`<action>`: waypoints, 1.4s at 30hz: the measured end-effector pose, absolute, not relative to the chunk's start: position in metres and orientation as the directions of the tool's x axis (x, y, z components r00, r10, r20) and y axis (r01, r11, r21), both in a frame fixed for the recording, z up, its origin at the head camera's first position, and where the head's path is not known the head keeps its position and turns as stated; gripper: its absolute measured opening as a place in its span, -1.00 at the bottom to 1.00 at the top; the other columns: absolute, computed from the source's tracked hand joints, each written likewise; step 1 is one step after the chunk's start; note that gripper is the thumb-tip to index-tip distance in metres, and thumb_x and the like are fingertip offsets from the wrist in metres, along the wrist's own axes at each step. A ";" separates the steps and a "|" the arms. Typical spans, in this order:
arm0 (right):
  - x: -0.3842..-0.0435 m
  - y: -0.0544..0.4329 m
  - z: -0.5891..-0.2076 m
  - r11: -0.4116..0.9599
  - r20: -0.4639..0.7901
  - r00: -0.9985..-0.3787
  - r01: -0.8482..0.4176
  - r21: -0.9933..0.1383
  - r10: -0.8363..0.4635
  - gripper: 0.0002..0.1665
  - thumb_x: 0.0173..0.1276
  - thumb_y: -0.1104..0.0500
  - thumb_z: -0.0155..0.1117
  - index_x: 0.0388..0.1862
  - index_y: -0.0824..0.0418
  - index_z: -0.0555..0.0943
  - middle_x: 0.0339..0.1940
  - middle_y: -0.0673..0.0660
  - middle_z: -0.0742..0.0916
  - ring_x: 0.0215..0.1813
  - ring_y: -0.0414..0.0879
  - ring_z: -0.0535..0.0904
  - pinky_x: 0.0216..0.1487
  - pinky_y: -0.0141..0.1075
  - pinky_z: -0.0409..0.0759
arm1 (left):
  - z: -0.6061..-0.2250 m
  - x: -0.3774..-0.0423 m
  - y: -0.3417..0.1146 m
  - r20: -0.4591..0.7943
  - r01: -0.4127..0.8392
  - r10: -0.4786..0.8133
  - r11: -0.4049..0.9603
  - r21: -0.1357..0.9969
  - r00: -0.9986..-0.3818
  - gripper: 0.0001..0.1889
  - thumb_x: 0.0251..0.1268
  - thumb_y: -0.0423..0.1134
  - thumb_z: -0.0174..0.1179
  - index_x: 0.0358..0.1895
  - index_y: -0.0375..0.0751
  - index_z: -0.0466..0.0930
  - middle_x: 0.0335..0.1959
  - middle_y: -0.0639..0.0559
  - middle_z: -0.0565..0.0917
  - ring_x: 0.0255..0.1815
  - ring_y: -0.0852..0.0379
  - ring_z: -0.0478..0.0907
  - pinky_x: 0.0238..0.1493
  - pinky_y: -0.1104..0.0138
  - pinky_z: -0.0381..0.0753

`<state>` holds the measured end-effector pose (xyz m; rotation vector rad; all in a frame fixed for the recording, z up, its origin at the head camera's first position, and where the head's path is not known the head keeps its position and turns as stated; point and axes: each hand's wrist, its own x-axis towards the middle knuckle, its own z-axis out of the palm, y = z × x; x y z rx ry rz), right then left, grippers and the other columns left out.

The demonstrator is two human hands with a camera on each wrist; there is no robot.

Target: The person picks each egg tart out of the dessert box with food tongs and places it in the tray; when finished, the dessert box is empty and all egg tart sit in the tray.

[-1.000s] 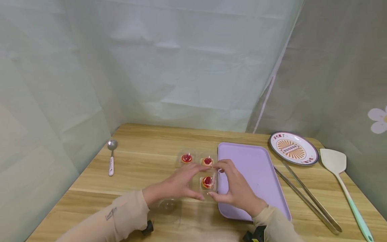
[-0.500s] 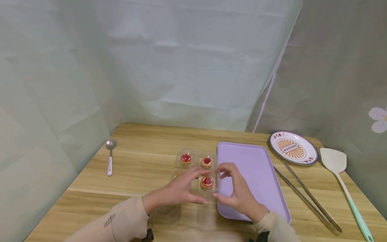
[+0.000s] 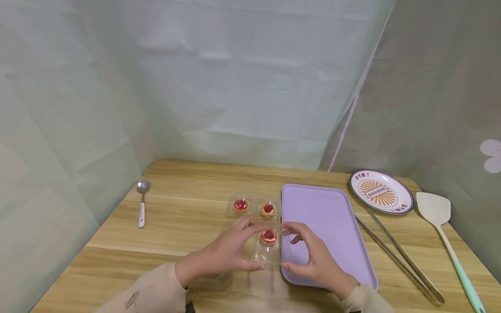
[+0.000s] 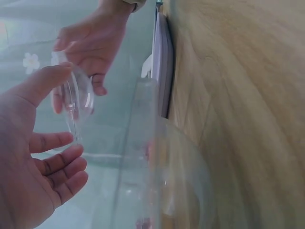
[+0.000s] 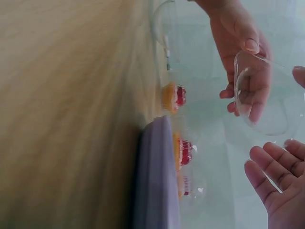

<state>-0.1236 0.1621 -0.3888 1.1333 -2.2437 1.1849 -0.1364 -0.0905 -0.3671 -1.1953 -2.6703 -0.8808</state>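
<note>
A clear, square plastic lid with a domed middle (image 4: pixel 80 93) is held up level between my two hands. My left hand (image 3: pixel 231 248) pinches its left side, thumb on the near edge and fingers at the far edge. On the opposite side my right hand (image 3: pixel 317 258) grips it, thumb and fingertips at the rim (image 5: pixel 281 107). Through the lid shows a small red-topped tart (image 3: pixel 268 237) below. Behind the hands sit two more such tarts, a left one (image 3: pixel 240 205) and a right one (image 3: pixel 268 210), in clear plastic cups. My left hand covers the spot left of the near tart.
A lilac tray (image 3: pixel 321 208) lies right beside the tarts. Farther right are a patterned plate (image 3: pixel 380 192), long metal tongs (image 3: pixel 407 261) and a white turner with a green handle (image 3: pixel 432 208). A spoon (image 3: pixel 142 204) lies at the left. Another clear plastic piece (image 3: pixel 213 282) lies near my left wrist.
Both hands have come slightly nearer to me and a little farther apart, with the clear lid now plainly seen between them. The tray and utensils stay put.
</note>
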 end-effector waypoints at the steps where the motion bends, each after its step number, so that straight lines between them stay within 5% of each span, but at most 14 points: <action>1: -0.123 0.163 -0.390 0.337 0.613 -0.615 -0.787 -0.517 -0.496 -0.08 -0.09 0.18 0.53 0.29 0.33 0.36 0.07 0.21 0.62 0.05 -0.11 0.56 -0.09 -0.37 0.60 | -0.368 -0.136 -0.091 0.306 0.714 0.659 0.538 0.447 -0.688 -0.16 -0.10 0.14 0.46 0.34 0.02 0.37 0.11 0.09 0.46 0.14 0.16 0.41 0.17 0.20 0.55; 13: -0.116 0.163 -0.405 0.395 0.516 -0.638 -0.765 -0.509 -0.571 -0.11 -0.02 0.10 0.54 0.30 0.28 0.38 -0.12 0.05 0.60 -0.14 -0.22 0.49 -0.25 -0.49 0.54 | -0.374 -0.130 -0.096 0.339 0.787 0.711 0.577 0.218 -0.616 -0.21 -0.19 0.19 0.47 0.16 -0.14 0.51 -0.01 0.08 0.48 0.04 0.17 0.40 0.10 0.28 0.53; 19: -0.114 0.163 -0.410 0.415 0.470 -0.656 -0.747 -0.520 -0.591 -0.15 0.03 0.01 0.52 0.25 0.33 0.42 -0.17 0.00 0.58 -0.19 -0.28 0.45 -0.31 -0.53 0.50 | -0.376 -0.128 -0.095 0.250 0.767 0.725 0.599 0.231 -0.642 -0.23 -0.17 0.20 0.45 0.16 -0.12 0.51 -0.07 0.15 0.45 -0.03 0.25 0.35 0.01 0.37 0.50; 42: -0.111 0.162 -0.422 0.614 0.433 -0.640 -0.758 -0.220 -0.635 -0.09 -0.14 -0.31 0.51 0.11 0.19 0.54 0.00 -0.08 0.56 0.03 -0.25 0.52 0.10 -0.31 0.59 | -0.387 -0.124 -0.093 0.110 0.759 0.753 0.632 0.155 -0.649 -0.17 -0.13 0.32 0.36 0.22 -0.09 0.48 -0.06 0.19 0.45 0.00 0.26 0.34 0.21 0.30 0.43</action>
